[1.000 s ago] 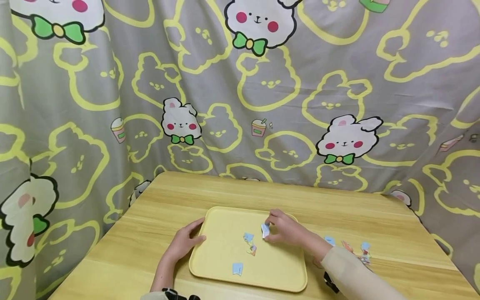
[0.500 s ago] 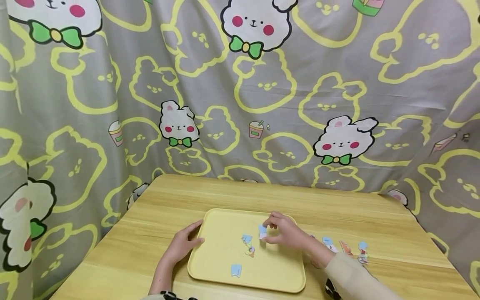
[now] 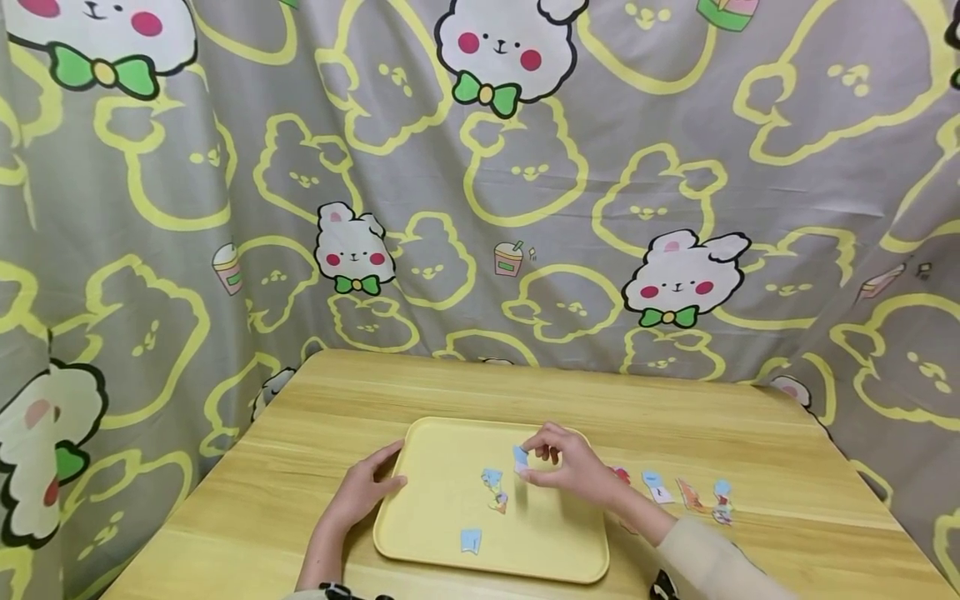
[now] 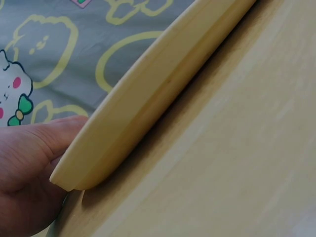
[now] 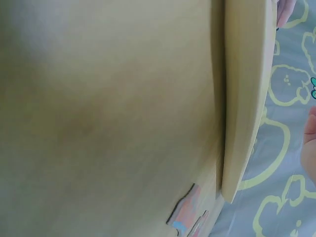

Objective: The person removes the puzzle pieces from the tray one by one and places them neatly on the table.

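In the head view a yellow tray (image 3: 427, 546) lies on the wooden table. My left hand (image 3: 366, 490) holds its left edge, thumb at the rim; the left wrist view shows that hand (image 4: 29, 168) against the rim's end. Above the tray's right half, my right hand (image 3: 566, 467) pinches a light blue puzzle piece (image 3: 521, 458) between thumb and fingers, the piece tilted up. Left of it lie two joined-looking puzzle pieces, a blue one (image 3: 491, 478) and a multicoloured one (image 3: 498, 502). Another blue puzzle piece (image 3: 470, 541) lies near the tray's front edge.
Right of the tray, several loose puzzle pieces (image 3: 657, 487) lie on the table (image 3: 810, 508), some partly behind my right forearm. A patterned grey curtain (image 3: 450, 183) hangs behind the table and along its sides. The right wrist view shows the tray's outer wall (image 5: 244, 98).
My right hand has lifted slightly and turned the blue puzzle piece in its fingers. The left hand stays at the tray's edge. The whole head view has shifted a little.
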Demonstrator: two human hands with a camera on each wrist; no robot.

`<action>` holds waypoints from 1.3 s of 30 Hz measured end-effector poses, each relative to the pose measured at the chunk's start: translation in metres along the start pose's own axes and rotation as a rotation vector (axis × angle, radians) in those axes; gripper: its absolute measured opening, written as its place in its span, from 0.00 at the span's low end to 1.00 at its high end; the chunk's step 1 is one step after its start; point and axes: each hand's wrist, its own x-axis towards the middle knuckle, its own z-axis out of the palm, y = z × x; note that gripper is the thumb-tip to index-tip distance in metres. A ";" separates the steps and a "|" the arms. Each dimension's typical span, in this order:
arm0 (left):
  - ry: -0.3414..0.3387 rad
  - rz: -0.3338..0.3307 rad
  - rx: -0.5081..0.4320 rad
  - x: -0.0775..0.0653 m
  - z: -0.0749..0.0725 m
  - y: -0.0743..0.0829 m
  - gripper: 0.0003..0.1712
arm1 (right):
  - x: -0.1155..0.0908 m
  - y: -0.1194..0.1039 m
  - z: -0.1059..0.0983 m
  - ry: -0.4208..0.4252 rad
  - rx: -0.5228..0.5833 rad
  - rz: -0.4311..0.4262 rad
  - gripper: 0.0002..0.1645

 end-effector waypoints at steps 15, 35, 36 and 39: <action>-0.014 -0.004 -0.028 0.000 0.000 -0.002 0.36 | -0.011 -0.003 -0.005 -0.001 -0.034 0.033 0.16; -0.015 -0.006 0.000 0.002 0.000 -0.002 0.36 | -0.033 0.004 -0.020 0.001 -0.047 0.033 0.15; -0.017 -0.006 0.001 0.002 0.000 -0.002 0.36 | -0.035 0.005 -0.021 0.002 -0.051 0.035 0.16; -0.021 -0.012 -0.002 0.003 0.000 -0.003 0.36 | -0.040 0.006 -0.024 0.000 -0.068 0.047 0.16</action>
